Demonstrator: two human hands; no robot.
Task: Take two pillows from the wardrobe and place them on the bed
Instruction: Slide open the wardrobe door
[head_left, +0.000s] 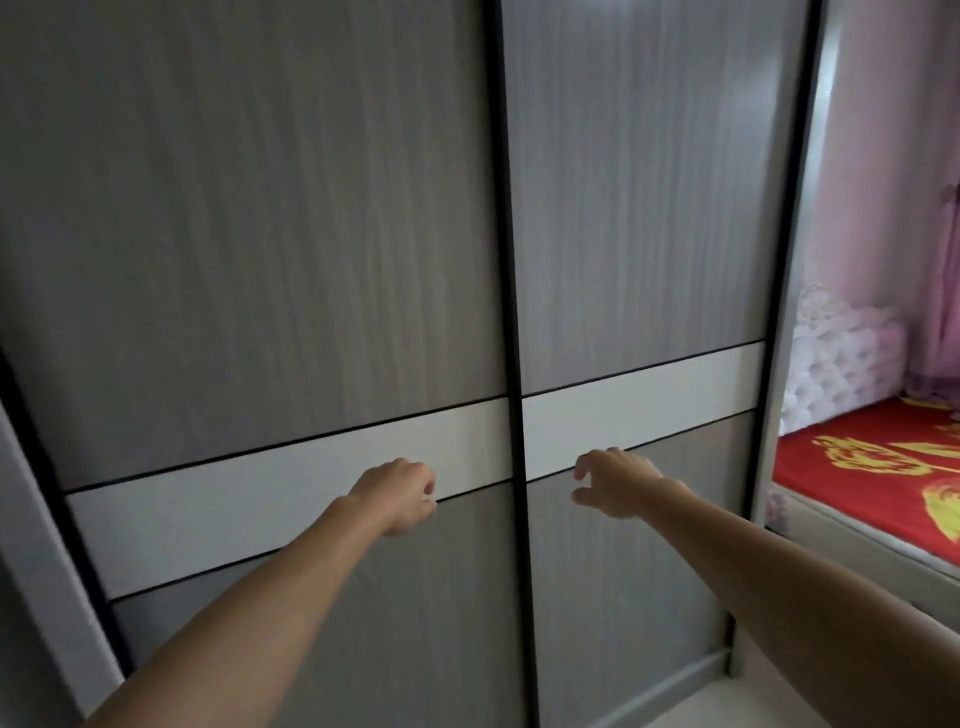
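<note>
A tall grey wardrobe with two sliding doors and a white band across the middle fills the view; both doors are closed, so no pillows show. My left hand reaches to the left door at the white band, fingers curled, holding nothing. My right hand is stretched toward the right door just right of the black centre strip, fingers spread and empty. The bed with a red and yellow cover lies at the right, beyond the wardrobe's side.
A white tufted headboard stands at the bed's far end against a pink wall. Purple curtains hang at the far right. A strip of pale floor shows below the right door.
</note>
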